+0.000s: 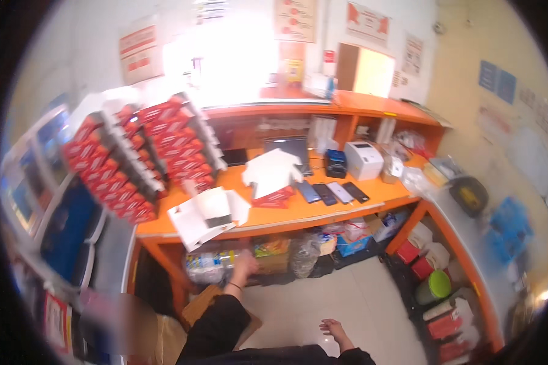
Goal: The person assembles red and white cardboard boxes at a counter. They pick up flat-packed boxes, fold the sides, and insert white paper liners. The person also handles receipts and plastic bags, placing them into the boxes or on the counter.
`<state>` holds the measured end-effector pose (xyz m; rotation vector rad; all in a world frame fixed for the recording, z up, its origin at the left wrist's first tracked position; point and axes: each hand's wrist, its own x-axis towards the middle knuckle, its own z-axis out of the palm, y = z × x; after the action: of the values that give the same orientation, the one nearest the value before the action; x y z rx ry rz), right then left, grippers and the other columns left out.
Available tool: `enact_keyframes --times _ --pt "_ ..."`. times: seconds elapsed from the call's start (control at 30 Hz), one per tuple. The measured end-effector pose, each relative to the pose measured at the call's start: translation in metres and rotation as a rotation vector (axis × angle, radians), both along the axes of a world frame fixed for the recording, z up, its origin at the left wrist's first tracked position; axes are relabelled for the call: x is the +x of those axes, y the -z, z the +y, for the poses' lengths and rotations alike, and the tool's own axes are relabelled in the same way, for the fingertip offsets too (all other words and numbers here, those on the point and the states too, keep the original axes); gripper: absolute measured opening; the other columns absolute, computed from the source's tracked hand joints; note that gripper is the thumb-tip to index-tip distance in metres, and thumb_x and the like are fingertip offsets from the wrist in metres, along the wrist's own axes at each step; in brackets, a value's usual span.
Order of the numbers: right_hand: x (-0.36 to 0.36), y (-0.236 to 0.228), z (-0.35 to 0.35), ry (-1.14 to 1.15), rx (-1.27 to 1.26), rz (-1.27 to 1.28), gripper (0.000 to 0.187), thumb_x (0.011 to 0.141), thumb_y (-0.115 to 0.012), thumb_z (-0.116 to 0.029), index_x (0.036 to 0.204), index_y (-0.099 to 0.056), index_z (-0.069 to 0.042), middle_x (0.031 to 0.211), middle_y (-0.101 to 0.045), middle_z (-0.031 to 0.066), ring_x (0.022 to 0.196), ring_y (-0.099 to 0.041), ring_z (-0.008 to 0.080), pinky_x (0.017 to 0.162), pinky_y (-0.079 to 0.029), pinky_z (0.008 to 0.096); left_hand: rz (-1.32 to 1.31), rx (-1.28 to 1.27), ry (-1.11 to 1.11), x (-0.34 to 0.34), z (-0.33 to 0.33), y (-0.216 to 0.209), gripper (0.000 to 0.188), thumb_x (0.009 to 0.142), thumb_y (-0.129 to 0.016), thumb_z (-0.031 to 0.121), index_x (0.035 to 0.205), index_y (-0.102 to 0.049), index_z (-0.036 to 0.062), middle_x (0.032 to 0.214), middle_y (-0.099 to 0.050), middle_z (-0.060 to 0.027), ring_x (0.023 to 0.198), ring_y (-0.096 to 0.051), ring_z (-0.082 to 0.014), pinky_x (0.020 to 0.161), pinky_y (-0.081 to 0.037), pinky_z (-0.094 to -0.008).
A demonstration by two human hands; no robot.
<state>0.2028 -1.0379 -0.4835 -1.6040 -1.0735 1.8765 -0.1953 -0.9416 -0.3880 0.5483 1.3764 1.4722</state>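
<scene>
1. Left hand (245, 266): raised from a dark sleeve, with a thin band at the wrist, and reaching under the orange worktop (286, 213) toward the pack of water bottles (208, 266) on the shelf below. It lies against or just beside the pack's right end. Motion blur; cannot tell whether the fingers are curled on the wrap or merely spread near it.
2. Right hand (333, 328): low in the view, over the pale floor (359, 298), fingers loosely spread and holding nothing; well apart from the bottles.
3. Step in hand (judgement): a reach for the bottle pack, approx. at first contact, with no lift evident. The next move calls for a firm grip on the wrap and probably the 2nd hand, since a pack like this looks heavy and sits tucked under the worktop edge.
4. Surroundings: an open white carton (204, 216) overhangs the worktop edge just above the left hand. Red boxes (134, 161) stack in tilted racks at left. A row of dark phones (332, 193) and a white printer (363, 160) lie to the right.
5. Hidden or unclear: the pack's left part is in shadow, so the bottle count is unreadable. Lower-left area smeared. Rim darkened by lens.
</scene>
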Motion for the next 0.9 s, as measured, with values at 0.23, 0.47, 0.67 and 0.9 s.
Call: enact_keyframes --times 0.23,0.47,0.67,0.9 --pt "0.054 0.035 0.128 0.035 -0.239 0.117 0.031 0.086 -0.043 -0.022 0.109 -0.049 -0.002 0.097 -0.058 0.0151 0.088 -0.057 0.0246 0.074 -0.047 0.0394 -0.355 0.238 -0.522 -0.190 0.138 0.018 0.039 0.079 -0.051 0.032 0.105 -0.048 0.0023 0.074 -0.057 -0.0114 0.063 -0.057 -0.0250 0.054 -0.049 -0.0360" --pt "0.044 0.002 0.291 -0.236 -0.133 0.158 0.036 0.086 -0.045 -0.030 0.113 -0.049 -0.006 0.104 -0.056 0.0091 0.092 -0.054 0.0199 0.076 -0.045 0.0364 -0.229 -0.009 -0.532 -0.220 0.133 0.062 0.032 0.076 -0.046 0.026 0.092 -0.050 -0.0017 0.079 -0.057 -0.0120 0.067 -0.057 -0.0254 0.054 -0.047 -0.0358" --pt "-0.037 -0.131 0.389 -0.491 -0.079 0.565 0.040 0.088 -0.044 -0.031 0.118 -0.043 -0.005 0.108 -0.053 0.0102 0.100 -0.051 0.0195 0.079 -0.044 0.0352 0.790 -0.165 -0.799 -0.177 0.113 0.000 0.032 0.077 -0.044 0.021 0.065 -0.049 -0.0078 0.062 -0.052 -0.0141 0.059 -0.053 -0.0217 0.039 -0.042 -0.0314" --pt "-0.139 -0.245 0.418 -0.715 0.283 0.565 0.045 0.089 -0.040 -0.031 0.124 -0.033 -0.003 0.116 -0.044 0.0124 0.107 -0.046 0.0212 0.087 -0.039 0.0359 1.444 -0.510 -0.580 -0.102 0.059 -0.087 0.024 0.078 -0.047 0.015 0.075 -0.046 -0.0092 0.071 -0.050 -0.0188 0.064 -0.044 -0.0287 0.062 -0.035 -0.0422"
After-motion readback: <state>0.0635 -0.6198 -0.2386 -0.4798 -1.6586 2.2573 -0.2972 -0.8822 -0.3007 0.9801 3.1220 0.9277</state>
